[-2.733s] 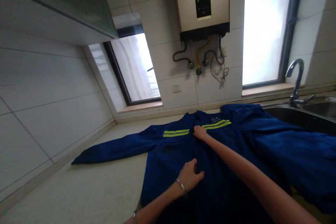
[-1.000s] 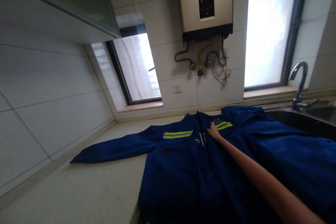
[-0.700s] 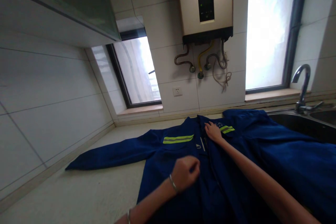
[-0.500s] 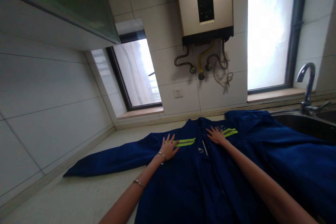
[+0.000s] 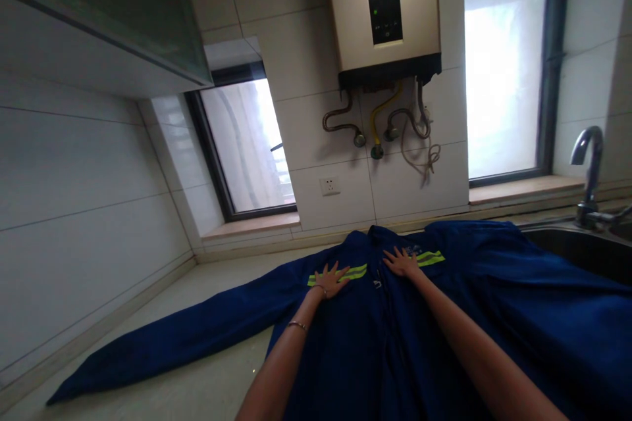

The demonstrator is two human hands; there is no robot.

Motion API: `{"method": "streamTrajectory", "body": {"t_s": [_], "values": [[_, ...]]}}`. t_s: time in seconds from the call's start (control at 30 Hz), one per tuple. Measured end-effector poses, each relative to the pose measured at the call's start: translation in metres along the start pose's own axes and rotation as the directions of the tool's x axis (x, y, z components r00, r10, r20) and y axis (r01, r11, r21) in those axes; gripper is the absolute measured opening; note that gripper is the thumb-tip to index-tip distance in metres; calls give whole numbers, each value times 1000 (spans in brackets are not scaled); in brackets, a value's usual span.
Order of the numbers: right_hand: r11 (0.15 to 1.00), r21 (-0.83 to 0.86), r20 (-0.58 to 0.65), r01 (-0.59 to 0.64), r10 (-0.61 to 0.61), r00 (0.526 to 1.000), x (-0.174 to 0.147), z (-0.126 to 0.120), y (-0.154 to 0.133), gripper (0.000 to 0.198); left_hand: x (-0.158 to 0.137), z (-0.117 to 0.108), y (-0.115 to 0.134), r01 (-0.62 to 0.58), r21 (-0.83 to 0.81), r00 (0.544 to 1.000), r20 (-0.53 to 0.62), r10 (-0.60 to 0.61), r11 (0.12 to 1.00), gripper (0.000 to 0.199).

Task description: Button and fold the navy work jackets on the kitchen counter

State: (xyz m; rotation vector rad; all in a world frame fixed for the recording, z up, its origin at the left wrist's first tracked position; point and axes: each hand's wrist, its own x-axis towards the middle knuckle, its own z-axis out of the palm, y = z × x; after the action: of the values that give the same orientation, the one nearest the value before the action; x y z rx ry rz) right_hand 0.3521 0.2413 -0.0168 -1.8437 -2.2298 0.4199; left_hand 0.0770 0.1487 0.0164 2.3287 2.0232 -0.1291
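A dark blue work jacket [image 5: 340, 348] with yellow-green reflective strips across the chest lies spread over the counter. My left hand [image 5: 331, 280] rests on the left chest strip, fingers spread, palm down. On the other side of the front opening, my right hand [image 5: 401, 263] lies flat beside the right strip [image 5: 431, 258], its fingers apart. Neither hand grips the cloth. One sleeve [image 5: 168, 335] stretches out to the left; the other side of the jacket bunches toward the right, partly over the sink's edge.
A sink [image 5: 567, 247] with a curved faucet [image 5: 587, 171] is at the right. The pale counter [image 5: 212, 381] meets a tiled wall. Above hang a water heater [image 5: 390, 13] with pipes and, at upper left, a cabinet [image 5: 113, 20]. Two windows flank the heater.
My left hand has slid a little right along the chest strip. The left sleeve now reaches farther left and nearer. My right hand stays almost in place, and the view has shifted slightly.
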Motion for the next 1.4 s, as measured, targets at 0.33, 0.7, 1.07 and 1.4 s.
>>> {"method": "streamTrajectory", "body": {"t_s": [0.33,0.7,1.07,1.4], "values": [[928,369,-182,48,22,983,-10,-29,-2,38,-14,-13,28,-14,67,983,-180,26,998,46],[912,367,-224,184,-105,969,-213,-69,-51,21,-113,-22,133,-76,-203,996,-57,66,976,47],[884,467,83,-15,-27,996,-455,19,9,19,-226,-10,187,-100,-104,988,-124,87,990,54],[101,981,130,-165,286,949,-478,-10,17,45,-324,0,219,-325,-97,942,-123,313,941,67]]}}
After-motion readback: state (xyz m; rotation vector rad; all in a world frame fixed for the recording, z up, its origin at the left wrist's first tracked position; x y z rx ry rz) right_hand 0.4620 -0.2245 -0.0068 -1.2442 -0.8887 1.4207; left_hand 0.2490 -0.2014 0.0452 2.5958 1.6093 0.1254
